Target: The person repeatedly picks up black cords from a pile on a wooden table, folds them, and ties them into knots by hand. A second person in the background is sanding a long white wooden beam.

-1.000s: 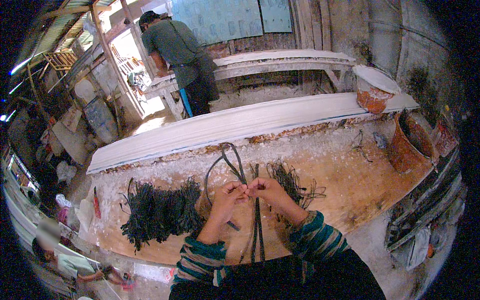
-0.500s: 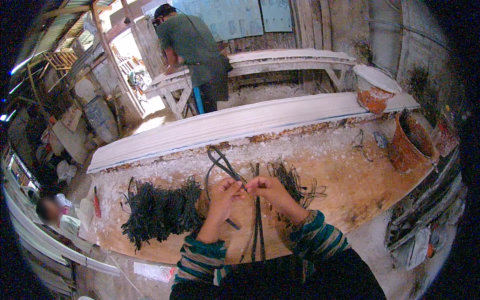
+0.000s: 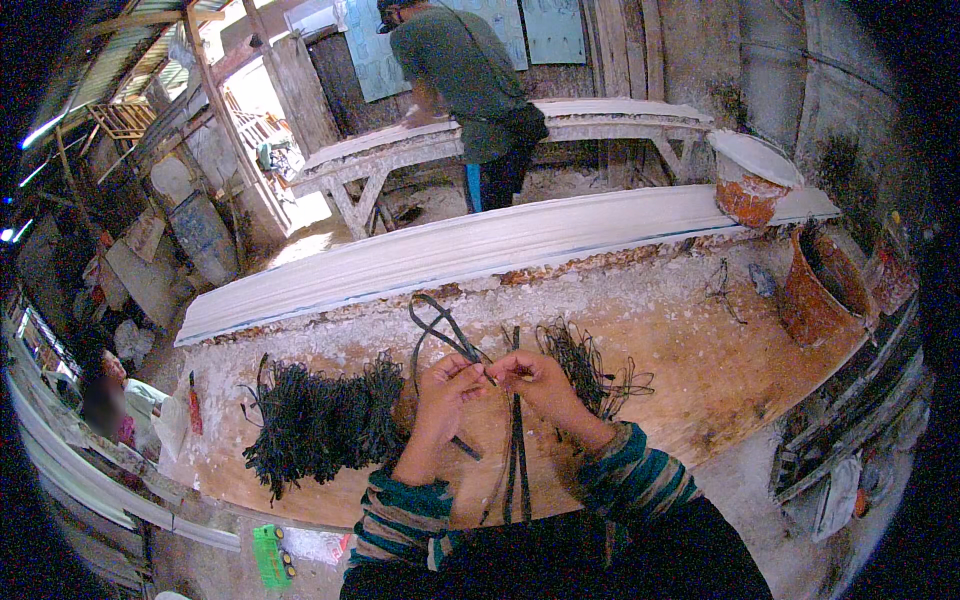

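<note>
My left hand (image 3: 447, 392) pinches a thin, flat black strip (image 3: 446, 318), whose looped end sticks up above the fingers. My right hand (image 3: 545, 385) meets it fingertip to fingertip, closed on the same strip where it crosses; the exact crossing is partly hidden by the fingers. Several long black strips (image 3: 516, 455) hang down toward my body, just beneath the right hand. Left of my hands, a thick row of bundled black strips (image 3: 325, 420) lies on the wooden table (image 3: 690, 400). Behind my right wrist is a looser tangle of thin black strips (image 3: 580, 360).
A long white moulding (image 3: 420, 245) runs along the table's far side, with a white-topped orange bucket (image 3: 750, 180) at its right end. A rusty orange container (image 3: 815, 285) stands lower right. One person (image 3: 470, 90) works at the back bench; another (image 3: 130, 400) is at far left.
The person at the back bench has moved right. At the far left, the other person has shifted, and a green toy truck now shows on the floor. My hands have barely moved.
</note>
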`<state>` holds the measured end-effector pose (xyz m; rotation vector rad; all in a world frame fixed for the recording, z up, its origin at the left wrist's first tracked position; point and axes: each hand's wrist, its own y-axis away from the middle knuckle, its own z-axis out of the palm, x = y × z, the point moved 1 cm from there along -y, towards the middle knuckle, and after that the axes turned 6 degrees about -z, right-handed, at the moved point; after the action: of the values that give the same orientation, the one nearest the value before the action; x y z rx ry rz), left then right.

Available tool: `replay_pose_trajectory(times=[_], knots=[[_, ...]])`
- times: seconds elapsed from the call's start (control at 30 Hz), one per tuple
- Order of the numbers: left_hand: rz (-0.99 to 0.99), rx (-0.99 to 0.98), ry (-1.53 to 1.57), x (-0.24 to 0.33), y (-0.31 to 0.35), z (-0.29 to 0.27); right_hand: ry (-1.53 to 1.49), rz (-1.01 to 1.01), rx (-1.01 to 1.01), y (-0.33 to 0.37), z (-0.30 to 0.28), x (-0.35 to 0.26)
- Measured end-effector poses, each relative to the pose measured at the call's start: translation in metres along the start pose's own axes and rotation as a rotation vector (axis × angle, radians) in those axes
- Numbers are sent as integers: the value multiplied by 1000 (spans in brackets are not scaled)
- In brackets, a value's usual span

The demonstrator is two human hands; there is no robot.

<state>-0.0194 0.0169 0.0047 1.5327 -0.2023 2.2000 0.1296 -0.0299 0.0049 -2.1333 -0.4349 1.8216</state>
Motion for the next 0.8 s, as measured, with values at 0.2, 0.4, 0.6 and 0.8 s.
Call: replay_pose_trajectory(times=[0.2, 0.4, 0.6, 0.8], knots=[[-15, -10, 59, -2, -2, -4, 582, -371, -13, 1, 2, -14], [-30, -27, 45, -1, 0, 0, 693, -547, 51, 3, 2, -12], [-25, -58, 101, -5, 4, 6, 35, -103, 179, 3, 5, 10], [-14, -69, 21, -5, 5, 9, -350, 75, 188, 1, 3, 10]])
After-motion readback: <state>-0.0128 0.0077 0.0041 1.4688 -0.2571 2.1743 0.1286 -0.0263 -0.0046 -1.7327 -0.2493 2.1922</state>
